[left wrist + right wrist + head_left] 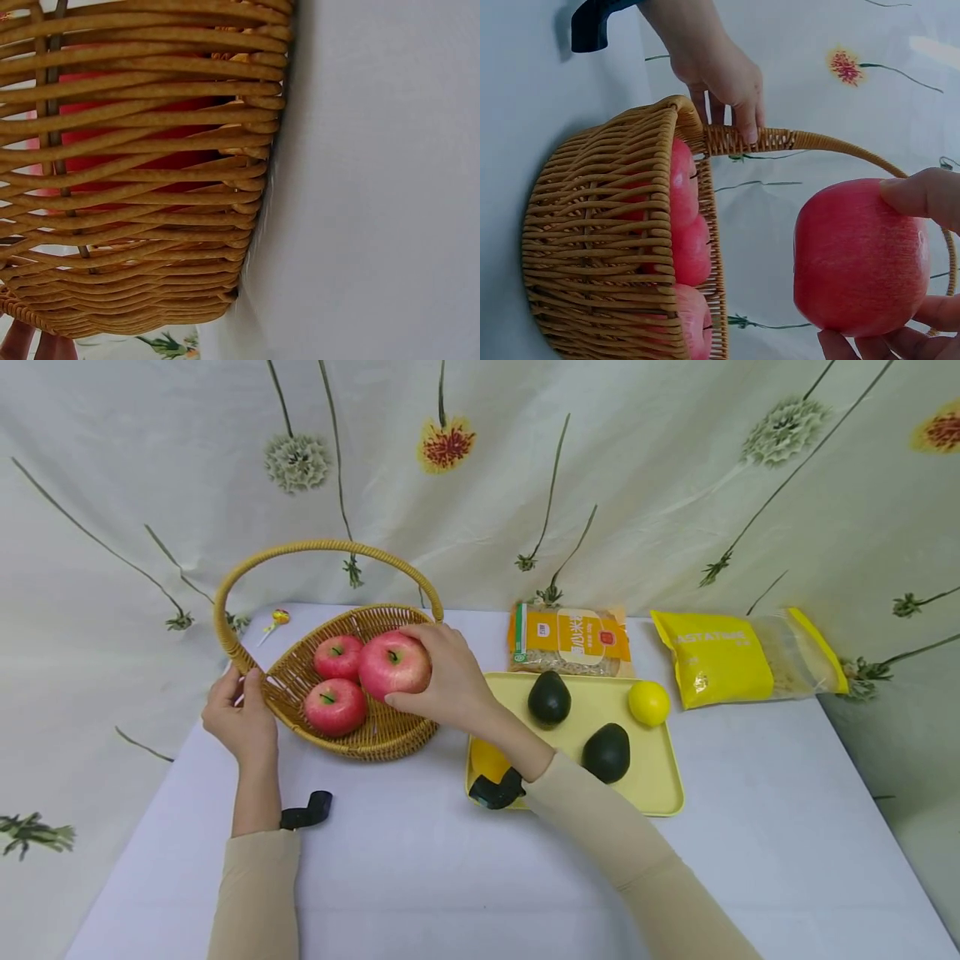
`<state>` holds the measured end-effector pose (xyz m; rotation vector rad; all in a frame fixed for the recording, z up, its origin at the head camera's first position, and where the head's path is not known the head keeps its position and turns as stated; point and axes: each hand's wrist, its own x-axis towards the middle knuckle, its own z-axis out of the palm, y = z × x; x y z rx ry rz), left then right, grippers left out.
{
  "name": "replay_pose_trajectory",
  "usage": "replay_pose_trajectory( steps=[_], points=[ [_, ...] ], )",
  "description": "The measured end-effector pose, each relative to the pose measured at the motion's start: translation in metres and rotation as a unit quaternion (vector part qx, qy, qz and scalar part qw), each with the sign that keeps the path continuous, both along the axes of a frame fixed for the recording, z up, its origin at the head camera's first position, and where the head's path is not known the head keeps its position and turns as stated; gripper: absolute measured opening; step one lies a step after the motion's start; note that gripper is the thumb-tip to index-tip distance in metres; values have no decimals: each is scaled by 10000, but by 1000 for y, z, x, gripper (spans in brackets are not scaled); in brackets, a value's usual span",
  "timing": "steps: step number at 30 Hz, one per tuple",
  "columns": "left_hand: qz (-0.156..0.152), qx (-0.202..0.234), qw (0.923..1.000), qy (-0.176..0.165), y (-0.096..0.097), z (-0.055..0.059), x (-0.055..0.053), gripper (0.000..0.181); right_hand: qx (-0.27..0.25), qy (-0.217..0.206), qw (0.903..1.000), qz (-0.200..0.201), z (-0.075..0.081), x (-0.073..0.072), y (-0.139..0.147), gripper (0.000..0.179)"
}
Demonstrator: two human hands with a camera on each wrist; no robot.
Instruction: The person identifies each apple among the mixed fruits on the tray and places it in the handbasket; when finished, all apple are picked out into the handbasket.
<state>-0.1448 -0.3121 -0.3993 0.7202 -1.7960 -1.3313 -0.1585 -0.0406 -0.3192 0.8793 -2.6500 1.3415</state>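
A wicker basket (pixel 390 747) with a tall arched handle stands on the table at the left. My left hand (pixel 242 718) grips the foot of the handle at the basket's left side. Over the basket, my right hand (pixel 453 681) holds a red apple (pixel 393 668) between thumb and fingers. In the right wrist view this held apple is clear of the basket's rim. Two red apples, one at the back (pixel 337 657) and one in front (pixel 335 707), lie inside. The right wrist view shows a third apple (pixel 696 319) in there, hidden from the head view.
Right of the basket, a yellow tray (pixel 656 785) bears two dark avocados (pixel 549 698), a lemon (pixel 648 703) and a yellow fruit (pixel 489 762) partly behind my right wrist. Behind it lie an orange grain bag (pixel 570 639) and a yellow bag (pixel 735 660). A lollipop (pixel 280 617) lies behind the basket.
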Motion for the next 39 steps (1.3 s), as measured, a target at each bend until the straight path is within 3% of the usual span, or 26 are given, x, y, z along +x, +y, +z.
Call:
replay_pose_trajectory(
  steps=[13, 28, 39],
  points=[
    [8, -78, 10000, 18, 2, 0, 2, 26, 508, -140, 9982, -286, -25, -24, -29, 70],
    [20, -128, 9999, -24, 2, 0, 2, 26, 1308, -117, 9910, -248, -54, -32, -41, 74],
    [-19, -217, 9997, 108, 0, -2, 1, 26, 1761, -202, 9839, -208, -58, -34, -46, 80]
  ],
)
